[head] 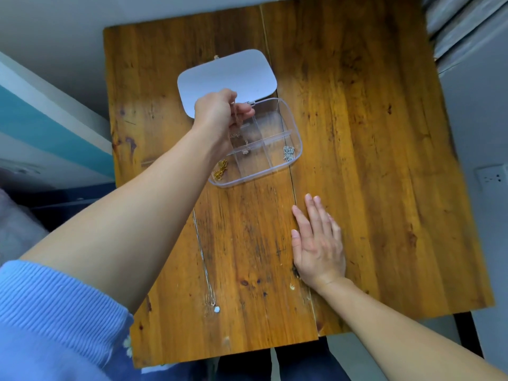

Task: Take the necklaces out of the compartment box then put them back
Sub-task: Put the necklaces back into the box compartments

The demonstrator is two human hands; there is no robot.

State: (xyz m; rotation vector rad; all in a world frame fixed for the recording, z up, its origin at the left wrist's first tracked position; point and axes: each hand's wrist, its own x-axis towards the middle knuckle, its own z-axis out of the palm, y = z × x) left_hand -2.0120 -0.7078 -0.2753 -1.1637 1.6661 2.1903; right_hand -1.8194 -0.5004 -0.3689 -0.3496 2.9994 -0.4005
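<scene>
A clear compartment box (295, 133) lies open on the wooden table (371, 160), its white lid (225, 75) folded back behind it. Above the box's left side, my left hand (220, 114) pinches a thin necklace (246, 148) whose chain hangs down into a compartment. A gold necklace (220, 170) sits in the near-left compartment and a silver one (288, 153) in the right compartment. Another silver necklace (204, 259) with a small pendant lies stretched out on the table in front of the box. My right hand (317, 243) rests flat on the table, fingers straight.
The table's left edge borders a white and teal wall. A wall socket (493, 177) is at the right. A blue sleeve (55, 320) covers my left upper arm. The table's near edge runs just below my right wrist.
</scene>
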